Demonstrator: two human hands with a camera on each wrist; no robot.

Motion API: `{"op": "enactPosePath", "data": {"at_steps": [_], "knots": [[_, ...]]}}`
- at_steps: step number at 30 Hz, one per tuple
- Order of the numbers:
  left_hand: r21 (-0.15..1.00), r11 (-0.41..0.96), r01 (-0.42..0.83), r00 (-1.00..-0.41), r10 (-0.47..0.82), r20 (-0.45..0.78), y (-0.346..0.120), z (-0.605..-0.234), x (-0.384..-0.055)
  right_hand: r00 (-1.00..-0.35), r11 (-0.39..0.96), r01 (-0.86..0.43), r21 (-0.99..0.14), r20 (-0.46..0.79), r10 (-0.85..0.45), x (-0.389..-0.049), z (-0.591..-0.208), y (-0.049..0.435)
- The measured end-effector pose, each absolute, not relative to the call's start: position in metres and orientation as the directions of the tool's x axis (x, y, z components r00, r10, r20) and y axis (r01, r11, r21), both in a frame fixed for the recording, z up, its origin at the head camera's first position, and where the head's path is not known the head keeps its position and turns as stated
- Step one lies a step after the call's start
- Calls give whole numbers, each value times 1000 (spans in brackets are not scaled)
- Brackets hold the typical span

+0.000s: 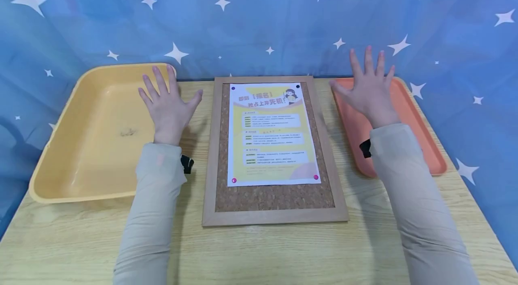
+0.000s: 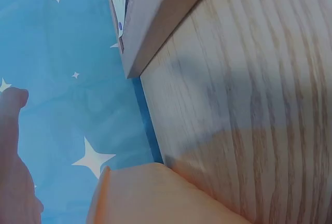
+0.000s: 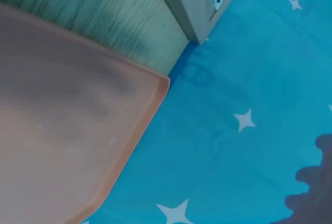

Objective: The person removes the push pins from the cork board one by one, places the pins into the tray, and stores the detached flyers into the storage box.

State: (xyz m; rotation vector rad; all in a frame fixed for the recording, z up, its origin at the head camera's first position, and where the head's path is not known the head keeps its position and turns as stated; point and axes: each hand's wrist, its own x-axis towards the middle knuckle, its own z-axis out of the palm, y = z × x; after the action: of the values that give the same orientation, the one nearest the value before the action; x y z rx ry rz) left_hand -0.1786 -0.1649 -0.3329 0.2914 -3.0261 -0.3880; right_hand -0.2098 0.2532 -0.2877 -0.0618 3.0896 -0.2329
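In the head view my left hand (image 1: 169, 112) is held with fingers spread, over the right side of a yellow plastic tub (image 1: 97, 141). My right hand (image 1: 372, 94), also spread wide, overlaps the far part of a shallow orange tray (image 1: 356, 141). Neither hand holds anything. Between them lies a wood-framed cork board (image 1: 275, 199). A printed yellow and white poster (image 1: 271, 136) is fixed to it by a pin at each corner: dark pins at the top, a pink pin (image 1: 234, 180) at the lower left and another at the lower right.
The light wooden table (image 1: 267, 253) carries the tub, board and tray side by side. Behind its far edge hangs a blue curtain (image 1: 259, 15) with white stars. A small dark mark (image 1: 128, 132) shows on the tub's floor.
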Motion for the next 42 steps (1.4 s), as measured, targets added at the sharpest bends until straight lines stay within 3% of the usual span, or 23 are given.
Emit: {"op": "enactPosePath", "data": {"at_steps": [6,13,20,25,30,34,42], "knots": [[315,935,-162,-983,-182,37,-163,-330,-178,-996,957,-67,-283,-41,-82,-207,-285,255],[515,856,-33,-984,-118,134,-151,-327,-172,-984,811,-38,-584,-118,-131,-200,-281,247],[691,717,90,-985,-40,170,-127,-330,-163,-958,739,-28,-673,-194,-213,-185,-287,234],[825,565,-5,-997,-63,37,-113,-341,-160,-914,680,10,-733,-282,-291,-172,-297,231],[889,445,-109,-994,-59,-93,-109,-352,-160,-863,690,31,-723,-368,-346,-158,-313,228],[897,399,-190,-982,-64,-180,-108,-358,-159,-822,689,39,-724,-415,-390,-148,-327,229],[883,400,-245,-969,-79,-233,-112,-367,-159,-755,669,29,-742,-456,-472,-132,-345,237]]}}
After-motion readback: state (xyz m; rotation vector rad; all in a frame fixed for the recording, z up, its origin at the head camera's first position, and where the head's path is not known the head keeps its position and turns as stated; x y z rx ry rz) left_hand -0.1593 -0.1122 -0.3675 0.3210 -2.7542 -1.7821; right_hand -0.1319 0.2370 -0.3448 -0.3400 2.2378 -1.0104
